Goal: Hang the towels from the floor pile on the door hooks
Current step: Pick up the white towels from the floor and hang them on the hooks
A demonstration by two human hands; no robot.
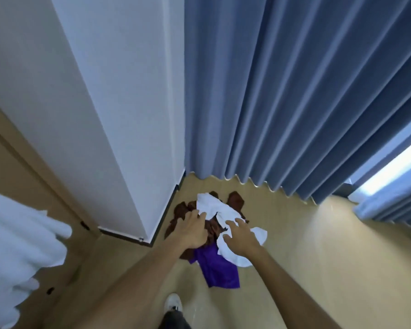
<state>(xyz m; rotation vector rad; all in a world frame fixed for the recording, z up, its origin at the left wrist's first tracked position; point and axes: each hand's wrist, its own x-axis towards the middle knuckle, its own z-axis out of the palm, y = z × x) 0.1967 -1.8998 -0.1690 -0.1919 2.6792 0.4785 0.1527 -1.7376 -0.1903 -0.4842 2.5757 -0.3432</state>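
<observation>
A pile of towels lies on the floor by the wall corner: a white towel (214, 205) on top, a brown towel (235, 199) under it, a purple towel (220, 267) at the near end. My left hand (191, 230) reaches down over the brown part, its fingertips at the white towel's left edge. My right hand (241, 238) hovers with spread fingers over the white towel's near fold. Neither hand visibly grips cloth. A white towel (17, 241) hangs at the far left against the wooden door (33, 176); no hook is visible.
A white wall column (119, 129) stands left of the pile. Blue curtains (294, 103) hang behind it, reaching the beige floor (318, 245). My white shoe (173, 302) is on the floor below the pile. A bright window gap shows at the right edge.
</observation>
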